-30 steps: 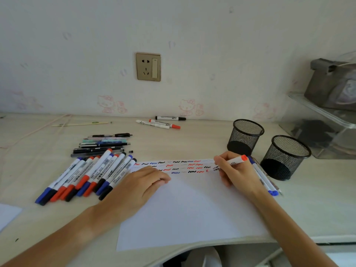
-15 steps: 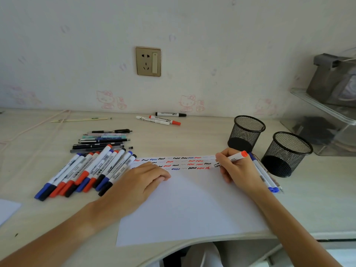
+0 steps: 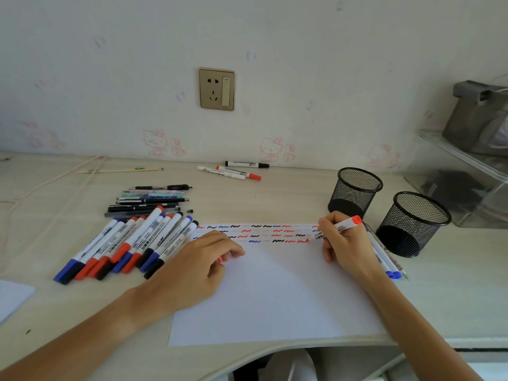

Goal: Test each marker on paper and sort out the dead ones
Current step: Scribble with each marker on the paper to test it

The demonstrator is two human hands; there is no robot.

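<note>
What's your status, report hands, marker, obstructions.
Right hand grips red-ended marker, tip on paper. Left hand on the paper, fingers curled over something red. Nothing blocking.

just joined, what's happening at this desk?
A person is testing markers on a white sheet of paper. The right hand grips a red marker, tip at the end of rows of red, blue and black squiggles. The left hand rests on the sheet, curled round something small and red. A pile of markers lies left; two mesh cups stand right.
</note>
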